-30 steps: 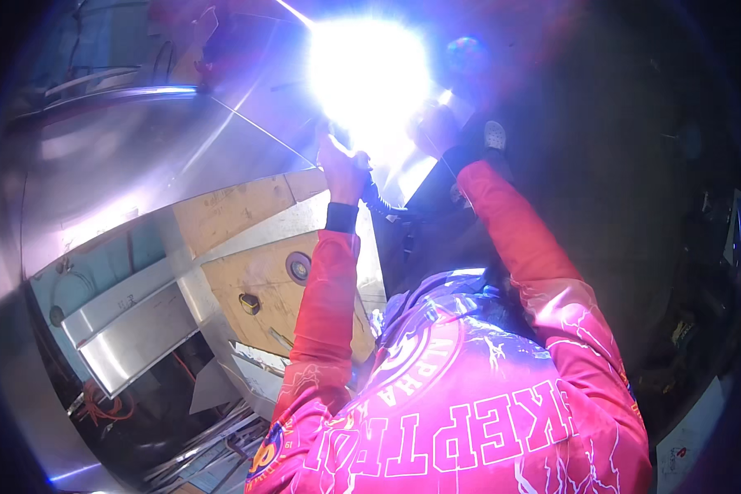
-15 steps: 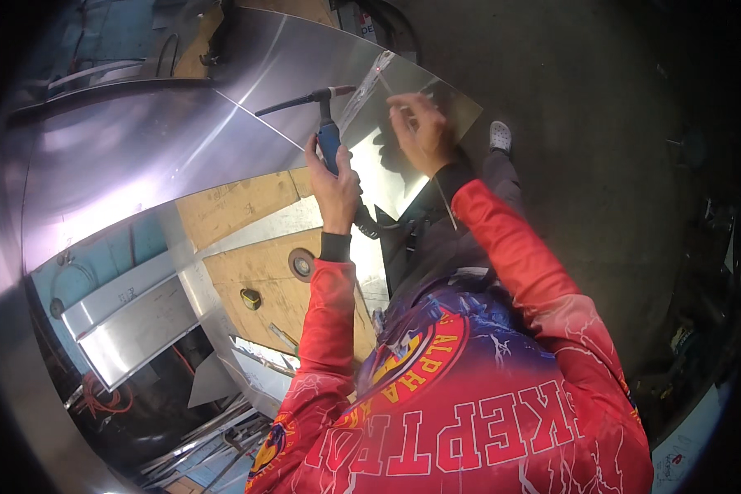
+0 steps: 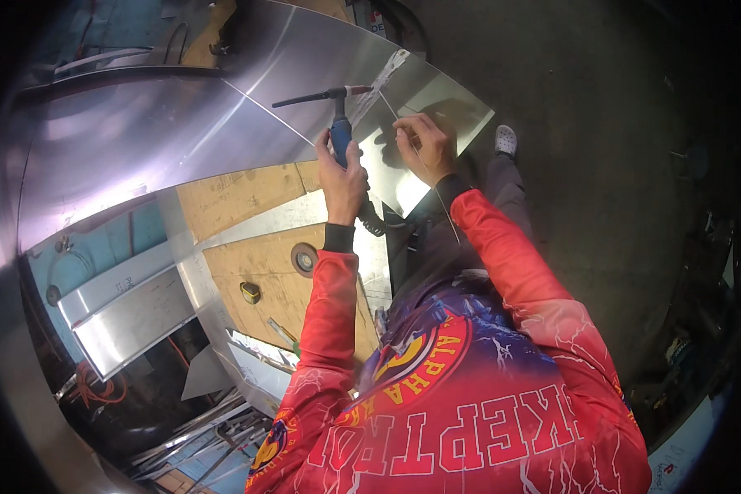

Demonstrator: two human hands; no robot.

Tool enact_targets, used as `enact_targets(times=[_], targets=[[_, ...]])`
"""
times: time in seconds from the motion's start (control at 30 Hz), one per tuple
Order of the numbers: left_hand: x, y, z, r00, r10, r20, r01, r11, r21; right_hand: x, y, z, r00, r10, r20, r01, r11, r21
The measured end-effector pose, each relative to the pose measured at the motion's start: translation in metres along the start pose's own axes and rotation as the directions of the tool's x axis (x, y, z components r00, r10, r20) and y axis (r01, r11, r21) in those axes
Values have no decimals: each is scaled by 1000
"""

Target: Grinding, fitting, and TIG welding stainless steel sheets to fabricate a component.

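My left hand (image 3: 342, 183) is closed round the blue handle of a TIG welding torch (image 3: 341, 136), with its nozzle pointing right and its long back cap pointing left. The nozzle sits over a pale, rough strip (image 3: 385, 72) on the shiny sheet metal (image 3: 165, 136). My right hand (image 3: 428, 148) pinches a thin filler rod (image 3: 389, 104). The rod's upper end reaches the sheet near the nozzle; its lower end runs down past my wrist. Whether the rod tip touches the metal I cannot tell. No arc glow shows at the nozzle.
Below the sheet lies a wooden board (image 3: 267, 284) with a round abrasive disc (image 3: 304, 259) and a yellow-black tape measure (image 3: 250, 292). Bent metal pieces (image 3: 132, 321) lie at left, above an orange cable (image 3: 99, 387). A foot in a white clog (image 3: 505, 140) stands right of the sheet.
The torch has shifted slightly right, its nozzle nearer the rough strip. My right hand and the rod have moved a little down, and the small bright spot at the rod's tip is gone.
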State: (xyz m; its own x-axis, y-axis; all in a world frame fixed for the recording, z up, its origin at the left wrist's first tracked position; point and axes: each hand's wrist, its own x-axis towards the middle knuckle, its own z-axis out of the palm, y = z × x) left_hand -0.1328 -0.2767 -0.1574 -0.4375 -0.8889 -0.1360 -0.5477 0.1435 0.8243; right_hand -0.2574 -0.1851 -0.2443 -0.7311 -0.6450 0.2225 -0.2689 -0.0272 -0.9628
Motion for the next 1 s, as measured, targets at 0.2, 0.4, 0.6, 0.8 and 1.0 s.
enact_targets(times=[0.2,0.4,0.6,0.8,1.0], targets=[[2,0,4,1000,-2,1,2,1000,1,1,-2,0,998,-59,-22,58,998,-33],[1,4,5,1000,-25,3,25,1000,-9,2,0,0,999,-26,-32,24,999,-44],[1,-1,3,1000,-29,-1,29,999,-25,1,-2,2,1000,7,-12,-7,1000,-12],[-5,18,4,990,-134,52,136,991,-22,-12,40,5,968,196,158,-84,842,-533],[-7,8,2,996,-84,-15,83,995,-52,-1,1,5,994,-29,-101,35,997,64]])
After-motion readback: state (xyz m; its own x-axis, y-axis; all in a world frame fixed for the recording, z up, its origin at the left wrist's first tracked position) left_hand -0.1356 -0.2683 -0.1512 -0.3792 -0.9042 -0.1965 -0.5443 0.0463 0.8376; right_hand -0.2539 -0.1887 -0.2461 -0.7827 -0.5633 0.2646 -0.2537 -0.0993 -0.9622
